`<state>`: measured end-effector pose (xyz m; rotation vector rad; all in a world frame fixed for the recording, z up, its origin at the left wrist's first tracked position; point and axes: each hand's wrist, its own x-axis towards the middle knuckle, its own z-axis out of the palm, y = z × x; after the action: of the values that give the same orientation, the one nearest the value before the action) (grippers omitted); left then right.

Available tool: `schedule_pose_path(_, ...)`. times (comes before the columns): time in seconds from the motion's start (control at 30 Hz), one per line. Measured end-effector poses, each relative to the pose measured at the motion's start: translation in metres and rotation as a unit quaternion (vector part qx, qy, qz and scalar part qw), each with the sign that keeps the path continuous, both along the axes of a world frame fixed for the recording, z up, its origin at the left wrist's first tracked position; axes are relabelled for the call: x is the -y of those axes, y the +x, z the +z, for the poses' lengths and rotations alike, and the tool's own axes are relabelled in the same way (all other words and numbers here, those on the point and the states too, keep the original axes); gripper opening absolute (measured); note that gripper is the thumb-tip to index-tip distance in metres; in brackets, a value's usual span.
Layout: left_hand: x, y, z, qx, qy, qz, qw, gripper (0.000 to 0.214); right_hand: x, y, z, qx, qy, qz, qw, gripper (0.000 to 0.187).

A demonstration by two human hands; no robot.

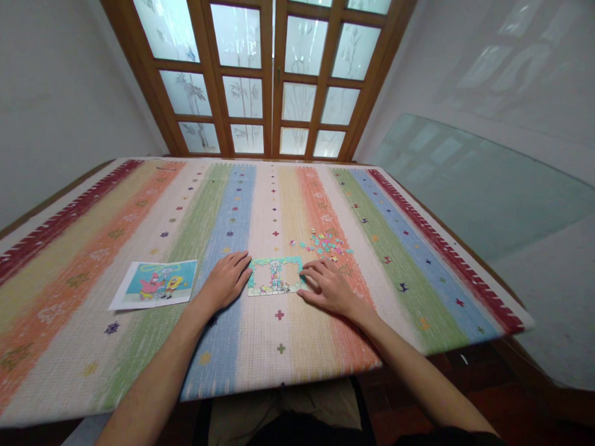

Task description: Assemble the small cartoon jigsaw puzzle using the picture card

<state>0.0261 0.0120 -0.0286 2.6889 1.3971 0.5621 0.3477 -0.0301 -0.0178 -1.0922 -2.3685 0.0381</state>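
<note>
A partly assembled jigsaw puzzle [274,276] lies flat on the striped tablecloth in front of me. Its border and a middle column are joined, and cloth shows through two gaps on either side of that column. My left hand [227,279] rests along the left edge, palm down, fingers stretched out. At the right edge is my right hand [326,286], its fingers bent a little, thumb apart from them, fingertips touching or very near the border. Neither hand visibly holds a piece. Just beyond the right hand lies a loose scatter of puzzle pieces [325,243].
A printed cartoon picture [158,283] on white paper lies to the left of my left forearm. The striped tablecloth [282,340] covers the wide table, whose near edge is close to my lap. Wooden doors with glass panes [247,94] stand behind it, with white walls at both sides.
</note>
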Motion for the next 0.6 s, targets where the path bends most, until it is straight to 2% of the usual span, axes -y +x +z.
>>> schedule_pose_path(0.6,0.000,0.001,0.001,-0.012,0.004,0.003,1.000,0.046,0.015,-0.008,-0.002,-0.039,0.024,-0.008,0.999,0.010)
